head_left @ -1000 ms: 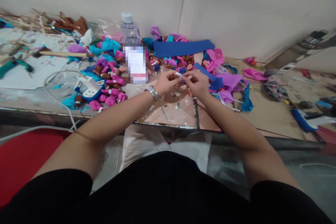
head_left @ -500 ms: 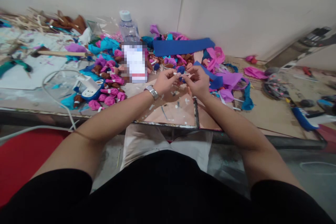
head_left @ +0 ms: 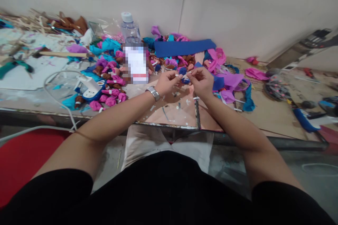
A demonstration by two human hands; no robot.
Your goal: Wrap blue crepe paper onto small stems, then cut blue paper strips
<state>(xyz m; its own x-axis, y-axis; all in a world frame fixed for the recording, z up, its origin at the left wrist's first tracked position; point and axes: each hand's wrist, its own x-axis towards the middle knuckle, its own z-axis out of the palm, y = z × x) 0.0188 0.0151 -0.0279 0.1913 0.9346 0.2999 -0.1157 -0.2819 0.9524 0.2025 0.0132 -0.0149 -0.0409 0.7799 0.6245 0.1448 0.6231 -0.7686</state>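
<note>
The left hand [head_left: 166, 82] and the right hand [head_left: 201, 81] meet fingertip to fingertip, both pinching a small dark blue fabric bundle [head_left: 183, 75] with a white strip between them. Pink bundles [head_left: 111, 95] lie well left of the left hand, and a water bottle [head_left: 131, 38] stands beyond it.

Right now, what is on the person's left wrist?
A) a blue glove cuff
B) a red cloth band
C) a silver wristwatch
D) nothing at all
C: a silver wristwatch sits on the wrist just behind the left hand, which meets the right hand at a small blue bundle.
</note>
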